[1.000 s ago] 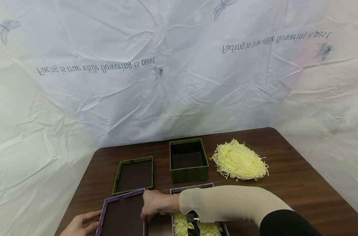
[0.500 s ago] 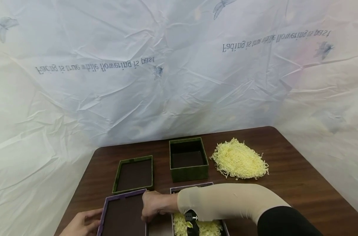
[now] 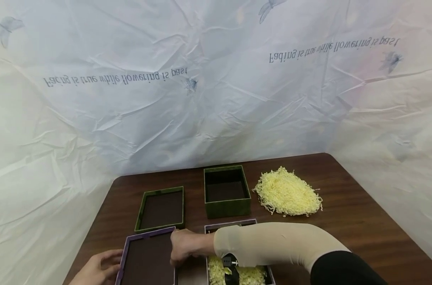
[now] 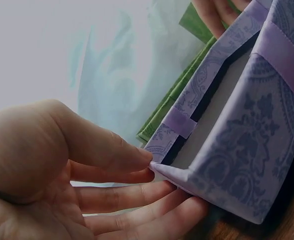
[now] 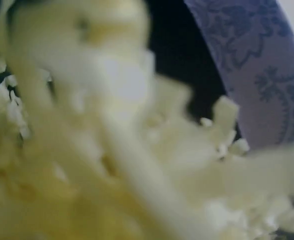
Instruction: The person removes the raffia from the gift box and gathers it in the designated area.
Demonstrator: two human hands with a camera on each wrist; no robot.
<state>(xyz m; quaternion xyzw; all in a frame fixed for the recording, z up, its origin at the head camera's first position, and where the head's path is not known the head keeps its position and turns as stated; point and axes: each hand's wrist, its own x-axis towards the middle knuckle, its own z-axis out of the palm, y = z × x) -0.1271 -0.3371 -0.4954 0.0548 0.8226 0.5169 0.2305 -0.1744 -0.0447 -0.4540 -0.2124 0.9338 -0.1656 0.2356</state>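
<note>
Lying upturned on the counter (image 3: 362,221) between the two hands is the purple lid (image 3: 148,259), a shallow tray of patterned paper over board with a dark inside. Gripping its right rim near the far corner is the right hand (image 3: 183,247), fingers curled over the edge, the arm in a beige sleeve (image 3: 273,243) crossing above the purple box (image 3: 237,273). Touching the lid's left corner is the left hand (image 4: 87,180), fingers fairly straight, thumb and fingertips meeting at the corner (image 4: 159,165) in the left wrist view; whether they are truly pinching it is hard to tell. Judging by its look, the lid is probably light and stiff but thin-walled, likely to bow or crease if squeezed mid-side, so taking it at opposite corners or rims where the folds stiffen it seems safest; the paper skin may be a little slick

Sitting just right of the right hand, under the forearm, is the purple box holding yellow paper shred (image 5: 137,165), which is filling most of the blurred right wrist view. Standing beyond the hands are a green lid (image 3: 161,209), also upturned, and an empty green box (image 3: 227,192), with a loose heap of shred (image 3: 287,192) further right. Hanging behind the counter is a crumpled white sheet (image 3: 166,99) printed with mirrored lettering
</note>
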